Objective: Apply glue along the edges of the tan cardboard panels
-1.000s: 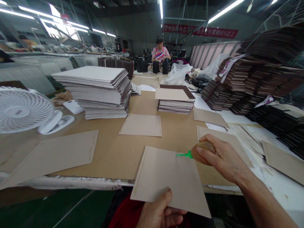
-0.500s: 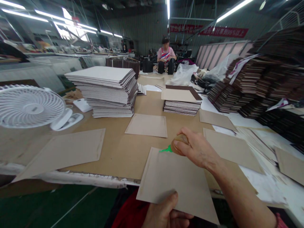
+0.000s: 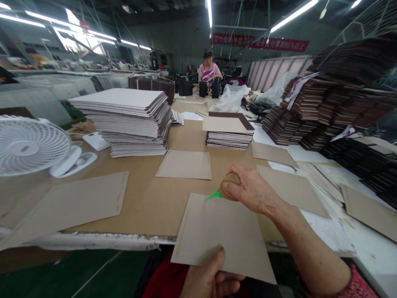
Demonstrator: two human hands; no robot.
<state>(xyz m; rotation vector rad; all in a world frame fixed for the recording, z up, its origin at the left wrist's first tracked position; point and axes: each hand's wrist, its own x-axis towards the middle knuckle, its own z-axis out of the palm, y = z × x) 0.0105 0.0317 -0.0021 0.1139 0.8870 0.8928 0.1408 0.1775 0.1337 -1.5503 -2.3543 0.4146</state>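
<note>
As left fingers [image 3: 211, 265] grip cardboard [image 3: 220, 231] | right hand [image 3: 251, 190] holds green-tipped tool [image 3: 229, 182] above

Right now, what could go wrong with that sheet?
The left hand grips the board sheet only at its near edge, so the far side has no support and could sag or slip. The green nozzle of the tan squeeze bulb in the right hand sits just off the sheet's far edge, so anything it lets out might land off target.

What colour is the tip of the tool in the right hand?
The tool's tip is bright green; the right hand holds it. Best seen in the head view.
</note>
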